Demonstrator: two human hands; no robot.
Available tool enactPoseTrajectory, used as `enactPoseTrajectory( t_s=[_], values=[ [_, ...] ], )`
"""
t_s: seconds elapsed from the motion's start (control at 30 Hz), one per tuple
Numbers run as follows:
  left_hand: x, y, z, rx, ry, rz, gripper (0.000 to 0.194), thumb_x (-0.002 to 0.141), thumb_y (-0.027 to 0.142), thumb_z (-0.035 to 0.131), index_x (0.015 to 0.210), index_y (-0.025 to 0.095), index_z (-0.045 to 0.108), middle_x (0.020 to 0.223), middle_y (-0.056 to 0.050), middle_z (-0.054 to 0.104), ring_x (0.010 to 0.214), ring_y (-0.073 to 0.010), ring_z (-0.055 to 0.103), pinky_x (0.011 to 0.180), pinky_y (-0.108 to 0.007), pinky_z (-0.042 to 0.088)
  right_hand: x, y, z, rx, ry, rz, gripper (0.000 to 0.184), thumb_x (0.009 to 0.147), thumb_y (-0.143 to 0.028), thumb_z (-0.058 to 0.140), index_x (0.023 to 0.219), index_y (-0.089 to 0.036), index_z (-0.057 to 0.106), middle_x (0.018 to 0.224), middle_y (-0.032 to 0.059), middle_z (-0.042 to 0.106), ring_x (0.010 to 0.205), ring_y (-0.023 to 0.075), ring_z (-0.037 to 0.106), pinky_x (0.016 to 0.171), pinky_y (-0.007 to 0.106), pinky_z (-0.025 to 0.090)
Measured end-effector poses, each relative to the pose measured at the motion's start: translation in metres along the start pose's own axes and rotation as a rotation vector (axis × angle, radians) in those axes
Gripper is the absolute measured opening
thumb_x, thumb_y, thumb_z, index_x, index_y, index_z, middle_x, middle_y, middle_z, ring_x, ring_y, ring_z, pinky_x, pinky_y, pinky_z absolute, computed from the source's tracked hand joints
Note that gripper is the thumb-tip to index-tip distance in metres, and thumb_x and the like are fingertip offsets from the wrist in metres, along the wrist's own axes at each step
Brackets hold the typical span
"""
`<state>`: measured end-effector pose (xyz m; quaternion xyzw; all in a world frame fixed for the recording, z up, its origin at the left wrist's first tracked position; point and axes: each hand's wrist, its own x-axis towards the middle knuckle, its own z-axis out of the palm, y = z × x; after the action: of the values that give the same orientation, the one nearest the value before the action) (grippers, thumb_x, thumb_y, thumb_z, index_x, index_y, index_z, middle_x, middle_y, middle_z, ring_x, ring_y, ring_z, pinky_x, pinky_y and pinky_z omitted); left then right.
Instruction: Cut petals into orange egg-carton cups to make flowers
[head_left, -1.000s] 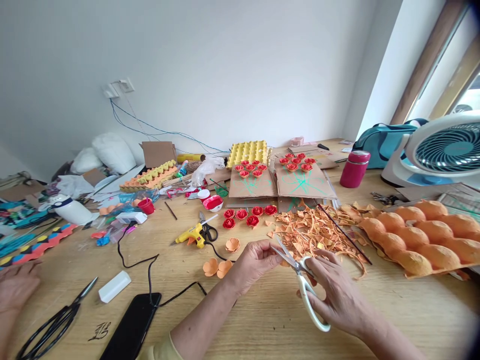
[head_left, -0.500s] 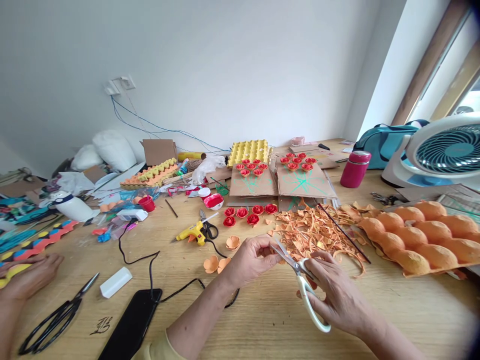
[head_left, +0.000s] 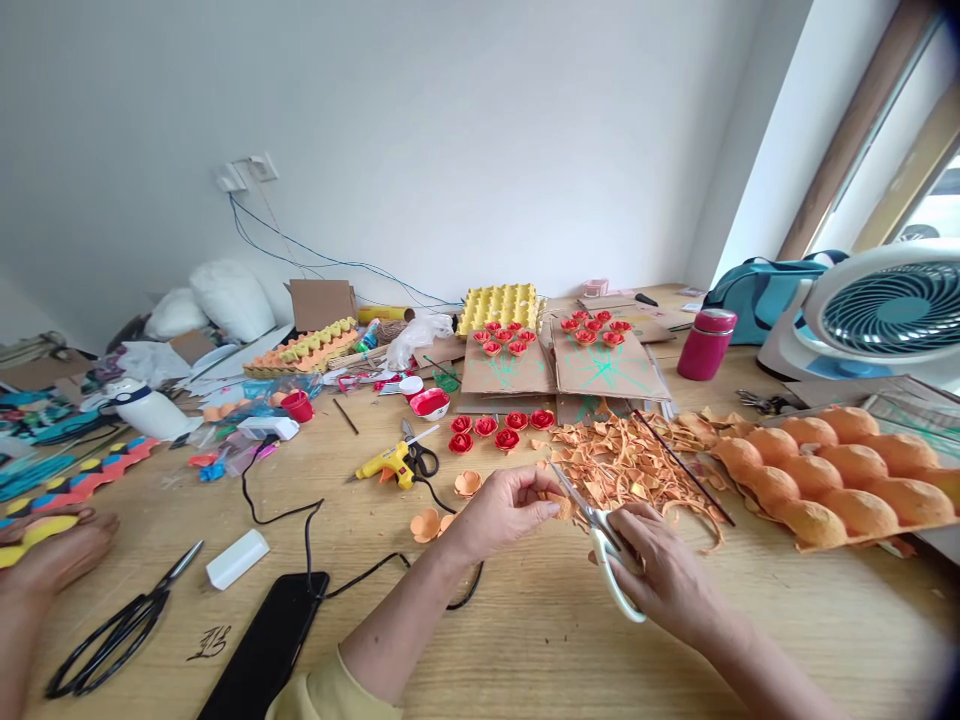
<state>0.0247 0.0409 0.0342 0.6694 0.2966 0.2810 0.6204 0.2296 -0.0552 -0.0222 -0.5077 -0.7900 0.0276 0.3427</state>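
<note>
My right hand (head_left: 664, 580) grips white-handled scissors (head_left: 600, 540), blades pointing up and left with their edges against a small orange egg-carton piece (head_left: 559, 503). My left hand (head_left: 504, 512) pinches that piece between its fingertips. Both hands hover just above the wooden table (head_left: 525, 640), beside a heap of orange cardboard scraps (head_left: 630, 460). Two cut orange flower shapes (head_left: 431, 523) lie left of my left hand.
An orange egg tray (head_left: 832, 475) lies at right, a fan (head_left: 885, 315) behind it. Red paper roses (head_left: 499, 430), a yellow glue gun (head_left: 386, 463), a black phone (head_left: 266, 650) with cable and black scissors (head_left: 112, 640) lie on the table. Another person's hand (head_left: 52, 560) rests at far left.
The scissors have closed onto the orange piece and both my hands shifted slightly up and left. The other person's hand at the left edge moved in onto a coloured strip.
</note>
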Motion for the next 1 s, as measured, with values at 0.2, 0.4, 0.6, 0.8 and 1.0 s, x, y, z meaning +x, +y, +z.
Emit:
enactPoseTrajectory(
  t_s=[0.2,0.4,0.6,0.8,1.0],
  values=[
    [0.003,-0.007,-0.005,-0.031,0.041,-0.082,0.035,0.065,0.042,0.082,0.077,0.014,0.064,0.071,0.001,0.06,0.063,-0.0096,0.051,0.059,-0.023,0.038,-0.001,0.012,0.005,0.036,0.057,0.083,0.024,0.095,-0.032,0.051,0.073,-0.023,0.045,0.064,-0.0011,0.052,0.065,0.0171,0.049,0.063,0.03,0.045],
    [0.002,-0.004,-0.004,0.053,0.021,-0.074,0.031,0.068,0.042,0.078,0.075,0.015,0.063,0.072,-0.001,0.062,0.064,-0.0109,0.051,0.06,-0.025,0.037,0.002,0.006,0.003,0.2,0.086,0.244,0.027,0.095,-0.036,0.05,0.072,-0.022,0.053,0.063,-0.0017,0.053,0.061,0.0145,0.049,0.056,0.026,0.042],
    [-0.001,0.004,0.0,0.17,0.045,0.051,0.013,0.074,0.027,0.069,0.069,0.017,0.062,0.08,-0.004,0.067,0.078,-0.016,0.057,0.076,-0.028,0.041,-0.001,0.008,0.002,0.508,0.06,0.414,0.03,0.093,-0.044,0.051,0.077,-0.02,0.057,0.067,-0.001,0.054,0.062,0.015,0.05,0.055,0.026,0.042],
    [-0.003,0.0,0.008,0.118,-0.011,0.001,0.014,0.074,0.027,0.068,0.07,0.016,0.059,0.067,0.001,0.057,0.065,-0.0124,0.051,0.066,-0.026,0.04,0.002,0.007,-0.002,0.755,0.005,0.433,0.023,0.091,-0.042,0.057,0.103,-0.022,0.056,0.083,0.001,0.058,0.078,0.0185,0.055,0.068,0.029,0.048],
    [-0.005,-0.008,0.016,0.209,-0.114,0.006,0.009,0.078,0.02,0.064,0.086,0.016,0.066,0.079,-0.003,0.063,0.077,-0.015,0.057,0.074,-0.027,0.043,0.007,0.002,0.001,0.843,0.088,0.422,0.031,0.088,-0.041,0.065,0.111,-0.026,0.053,0.096,0.0028,0.065,0.087,0.0199,0.058,0.077,0.033,0.048]
  ],
)
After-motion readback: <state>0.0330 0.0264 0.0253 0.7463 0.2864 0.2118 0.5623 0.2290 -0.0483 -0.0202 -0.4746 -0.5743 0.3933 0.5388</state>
